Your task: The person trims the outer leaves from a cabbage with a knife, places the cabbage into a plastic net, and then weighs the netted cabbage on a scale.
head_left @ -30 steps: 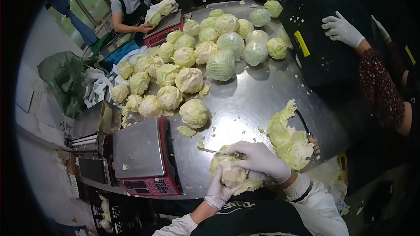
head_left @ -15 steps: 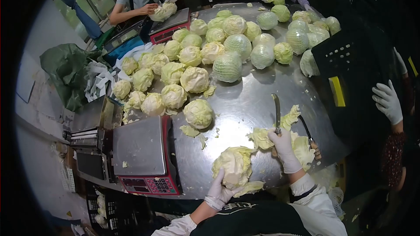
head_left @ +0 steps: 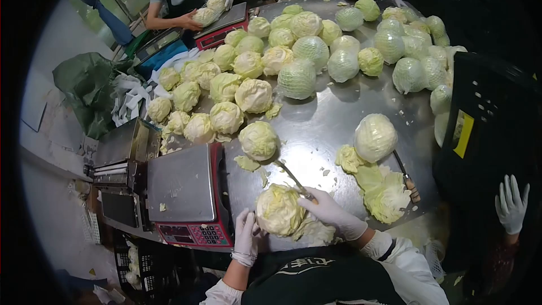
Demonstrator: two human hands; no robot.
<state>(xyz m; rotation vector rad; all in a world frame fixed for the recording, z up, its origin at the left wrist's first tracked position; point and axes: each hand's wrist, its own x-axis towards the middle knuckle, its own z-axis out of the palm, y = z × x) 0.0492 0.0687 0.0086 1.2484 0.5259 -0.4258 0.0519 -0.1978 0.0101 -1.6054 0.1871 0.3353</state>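
A partly trimmed cabbage [head_left: 279, 210] sits on the metal table close to my body, a loose leaf [head_left: 314, 230] hanging at its lower right. My right hand [head_left: 334, 214], gloved in white, is shut on a knife [head_left: 293, 177], its blade pointing up and left beyond the cabbage; the fingers rest against the cabbage's right side. My left hand [head_left: 247, 238], also gloved, is at the cabbage's left side with fingers stretched upward. Another cabbage [head_left: 376, 138] lies to the right, above cut-off leaves [head_left: 385, 193].
A second curved knife [head_left: 410, 182] lies right of the leaves. A scale [head_left: 182, 183] stands at left. Many cabbages [head_left: 253, 96] cover the table's far side, some wrapped. A dark crate [head_left: 480, 135] tilts at right, near another person's gloved hand [head_left: 512, 205]. Two people work opposite.
My right hand has swung left with the knife to the cabbage. My left hand has shifted left. A cabbage now lies by the leaves at right, and wrapped ones show beside the moved crate.
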